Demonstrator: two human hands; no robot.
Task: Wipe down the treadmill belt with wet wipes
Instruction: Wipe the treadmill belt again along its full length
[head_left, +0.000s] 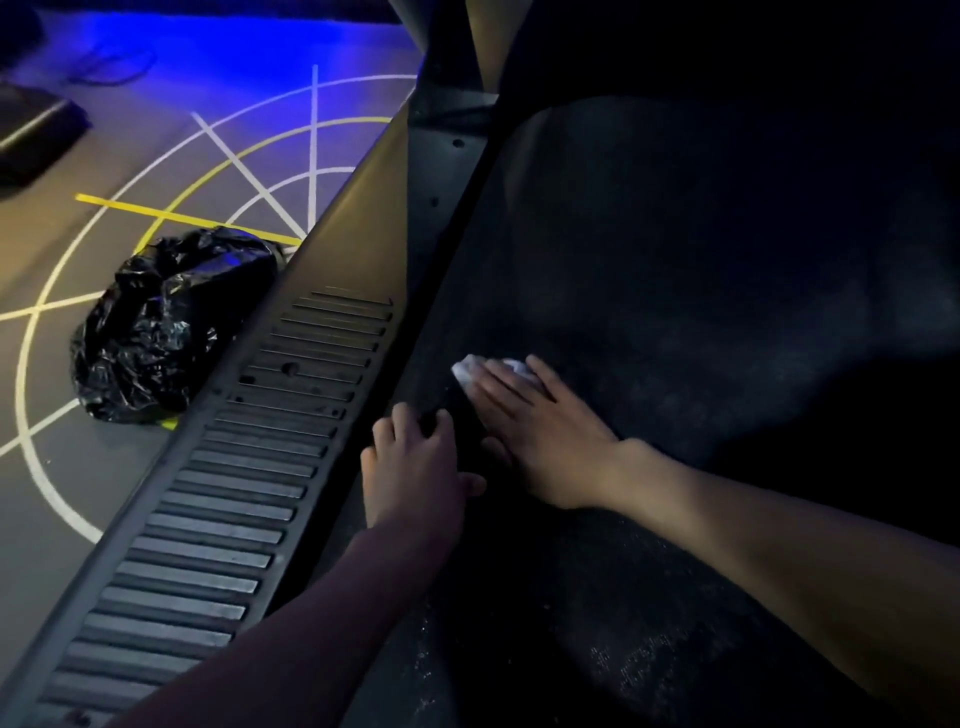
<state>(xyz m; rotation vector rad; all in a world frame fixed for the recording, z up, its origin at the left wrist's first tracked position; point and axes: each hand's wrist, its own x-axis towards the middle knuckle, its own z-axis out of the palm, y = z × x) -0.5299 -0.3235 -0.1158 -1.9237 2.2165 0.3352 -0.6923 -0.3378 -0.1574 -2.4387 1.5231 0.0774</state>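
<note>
Straight fingers (511, 384) of the right hand (540, 441) press a crumpled white wet wipe (467, 371) flat onto the dark treadmill belt (675, 260), near its left edge. The left hand (415, 473), fingers loosely bent and holding nothing, rests at that edge beside the ribbed side rail (234, 493). A black plastic bag (166, 327) lies on the line-marked floor (52, 260) beyond.

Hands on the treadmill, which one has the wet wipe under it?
The right hand: its flat fingers press the white wet wipe onto the belt; the left hand shows none.
</note>
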